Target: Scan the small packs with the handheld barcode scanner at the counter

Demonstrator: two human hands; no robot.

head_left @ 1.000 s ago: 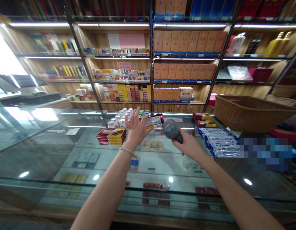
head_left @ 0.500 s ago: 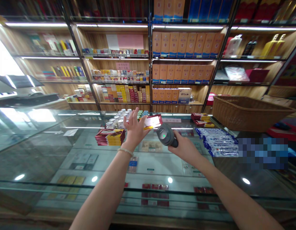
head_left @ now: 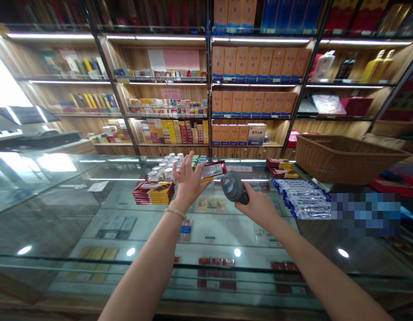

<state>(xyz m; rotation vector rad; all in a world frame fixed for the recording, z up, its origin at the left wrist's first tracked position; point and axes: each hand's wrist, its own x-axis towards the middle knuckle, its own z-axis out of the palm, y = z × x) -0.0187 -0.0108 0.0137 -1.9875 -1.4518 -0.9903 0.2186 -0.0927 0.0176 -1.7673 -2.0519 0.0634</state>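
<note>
My left hand (head_left: 189,180) pinches a red and yellow packet (head_left: 214,170) between thumb and fingers, with the other fingers raised. The packet's pale printed side faces right, toward a dark grey handheld barcode scanner (head_left: 232,187). My right hand (head_left: 258,203) is wrapped around the scanner's handle, its head close to the packet but apart from it. A small blue light glows on the scanner. Left of my left hand, a stack of similar red and yellow packets (head_left: 153,192) lies on the glass counter (head_left: 119,196). Behind that hand stand several clear-lidded jars (head_left: 164,167).
To the right are blue and white packets (head_left: 302,198), a smaller red and yellow stack (head_left: 279,167) and a wicker basket (head_left: 347,158). Flat packs show beneath the glass. Shelves with orange boxes (head_left: 253,104) line the back wall. A computer monitor (head_left: 26,113) is at left.
The bright scanner glow on the packet has gone out, so its print shows. The scanner's light has turned from green to blue. Both hands have barely moved.
</note>
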